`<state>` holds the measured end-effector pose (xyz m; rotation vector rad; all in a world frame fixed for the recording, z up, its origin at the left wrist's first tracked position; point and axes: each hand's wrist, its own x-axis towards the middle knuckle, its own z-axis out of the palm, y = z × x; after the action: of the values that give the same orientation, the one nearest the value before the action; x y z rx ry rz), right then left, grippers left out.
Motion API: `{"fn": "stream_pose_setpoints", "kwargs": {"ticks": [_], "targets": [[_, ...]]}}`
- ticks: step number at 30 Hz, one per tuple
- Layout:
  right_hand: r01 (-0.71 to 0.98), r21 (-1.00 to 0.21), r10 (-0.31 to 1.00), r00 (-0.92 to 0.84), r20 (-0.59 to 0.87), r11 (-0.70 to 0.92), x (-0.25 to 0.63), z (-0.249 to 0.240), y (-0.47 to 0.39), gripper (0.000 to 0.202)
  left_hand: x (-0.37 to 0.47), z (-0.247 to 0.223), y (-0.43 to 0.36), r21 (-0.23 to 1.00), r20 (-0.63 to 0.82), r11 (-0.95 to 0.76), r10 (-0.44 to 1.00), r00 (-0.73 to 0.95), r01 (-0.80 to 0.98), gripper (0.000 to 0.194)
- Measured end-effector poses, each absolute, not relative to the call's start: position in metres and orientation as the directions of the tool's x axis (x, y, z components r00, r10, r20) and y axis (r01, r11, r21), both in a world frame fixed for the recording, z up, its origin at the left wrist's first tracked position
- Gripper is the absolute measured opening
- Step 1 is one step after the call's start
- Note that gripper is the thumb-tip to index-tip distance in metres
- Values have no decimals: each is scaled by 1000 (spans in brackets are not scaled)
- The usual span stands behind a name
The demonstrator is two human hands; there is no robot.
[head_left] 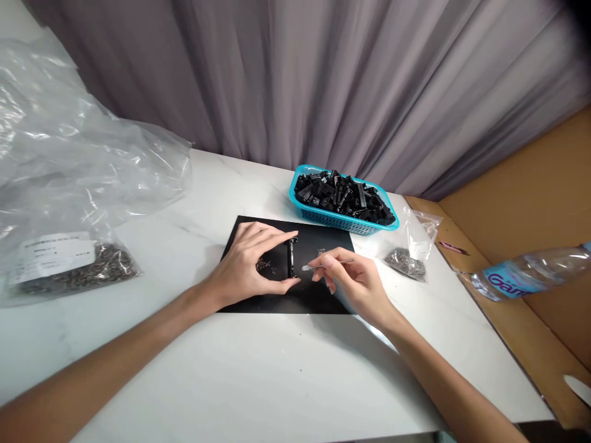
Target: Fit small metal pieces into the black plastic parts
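Between the thumb and fingers of my left hand (pixel 252 261) a narrow black plastic part (pixel 290 257) is gripped by its two ends. My right hand (pixel 348 274) pinches a thin, light-coloured tool (pixel 330 264), its pale tip pointing left, a short way from the black part. Whether the tip holds anything is too small to tell. Both hands are over a black mat (pixel 277 304). Small metal pieces, perhaps springs or pins, lie on the mat in one loose pile (pixel 263 264) beside my left hand and another pile (pixel 321 251) near my right fingers.
A blue basket (pixel 332 221) full of black plastic parts stands behind the mat. At left lies a large clear bag (pixel 92 166) with a labelled bag of metal pieces (pixel 111 264). A smaller bag (pixel 406 261) and a water bottle (pixel 530 271) are at right.
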<state>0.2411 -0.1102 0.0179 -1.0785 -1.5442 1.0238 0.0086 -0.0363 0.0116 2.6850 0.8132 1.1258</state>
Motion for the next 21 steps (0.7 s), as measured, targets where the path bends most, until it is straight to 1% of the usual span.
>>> {"fn": "stream_pose_setpoints", "kwargs": {"ticks": [4,11,17,21], "targets": [[168,-953,963,-140,230,252,240,17,-110,35,9,10,-36,286,645,-857,504,575,429,62],[156,-963,953,-243,179,221,237,16,-109,35,9,8,-37,272,648,-858,499,576,436,58],[92,-969,930,-317,188,227,240,18,-109,36,10,9,-42,266,674,-839,514,531,474,53],[99,-967,918,-349,189,237,239,18,-111,36,11,8,-42,250,682,-852,492,541,460,53]]}}
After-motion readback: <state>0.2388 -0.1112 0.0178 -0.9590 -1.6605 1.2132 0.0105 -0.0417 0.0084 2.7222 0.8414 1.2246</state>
